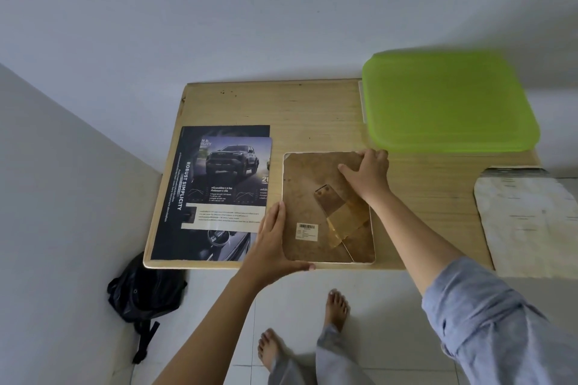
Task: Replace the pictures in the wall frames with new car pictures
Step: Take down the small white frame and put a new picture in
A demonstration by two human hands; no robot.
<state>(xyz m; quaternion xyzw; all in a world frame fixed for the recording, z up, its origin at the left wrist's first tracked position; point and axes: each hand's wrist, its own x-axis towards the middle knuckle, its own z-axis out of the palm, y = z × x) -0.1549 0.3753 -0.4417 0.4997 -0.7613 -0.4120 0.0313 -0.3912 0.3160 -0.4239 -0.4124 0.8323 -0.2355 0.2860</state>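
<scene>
Far left of the left hand, a black bag (145,287) slumps on the floor tiles, under the table (312,109) corner, close to the side wall. Just left of that hand, car pictures (219,191) lie stacked flat: a smaller sheet with a dark pickup on a larger dark brochure whose near edge runs close along the table's front edge.

Left hand (272,241): fingers straight along the left edge of the picture frame (325,206), thumb spread along its near edge at the corner. Frame lies face down between the hands, brown backing board up, near edge almost at the table's front edge. Taped stand flap (331,200) and barcode label (307,231) show on the backing.

Right hand (367,175): fingers curled over the frame's far right corner, thumb flat on the backing.

Beyond both hands, bare tabletop runs to the back wall. Beyond and right of the right hand, a green lid (450,103) covers a container; contents hidden. Far right, a crumpled paper sheet (531,222) overhangs the front edge.
</scene>
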